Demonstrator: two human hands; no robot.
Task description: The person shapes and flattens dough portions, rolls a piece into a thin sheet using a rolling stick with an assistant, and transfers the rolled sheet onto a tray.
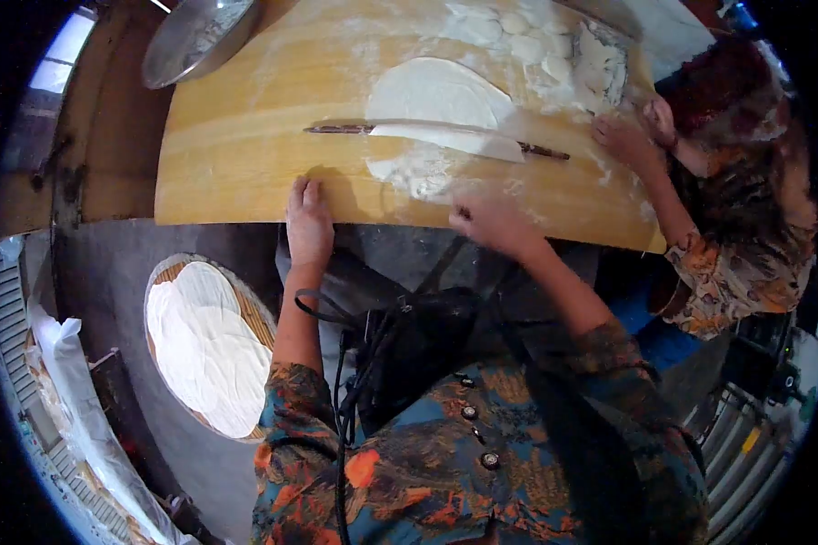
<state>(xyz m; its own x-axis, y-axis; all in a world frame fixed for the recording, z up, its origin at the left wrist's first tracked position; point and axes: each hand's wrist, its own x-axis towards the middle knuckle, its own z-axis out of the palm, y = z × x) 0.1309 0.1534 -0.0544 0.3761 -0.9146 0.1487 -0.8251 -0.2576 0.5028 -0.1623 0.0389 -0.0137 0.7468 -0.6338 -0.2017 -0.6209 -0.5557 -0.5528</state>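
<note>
You are holding your left hand (310,224) at the near edge of the worktop (236,173), its fingers lying together and bending slightly; nothing is showing in them, though how far they are closing you cannot tell from this angle. Your right hand (493,221) is hovering or resting by the same edge, just beside a patch of loose flour (418,177); its fingers are curling inward but blurring, so whether they are gripping anything is impossible to tell. Ahead of both hands, a thin dough sheet (436,91) is lying on the worktop, its near part draping over a slender rolling pin (336,129), whose two ends are sticking out bare. At the far left corner, a metal bowl (168,54) is holding a whitish, floury substance (218,32). To your left, low on the floor (154,454), an oval woven tray (255,318) is carrying overlapping flat dough sheets (211,354). Small dough pieces (520,41) are clustering at the far right, near a co-worker's hand (620,143).
</note>
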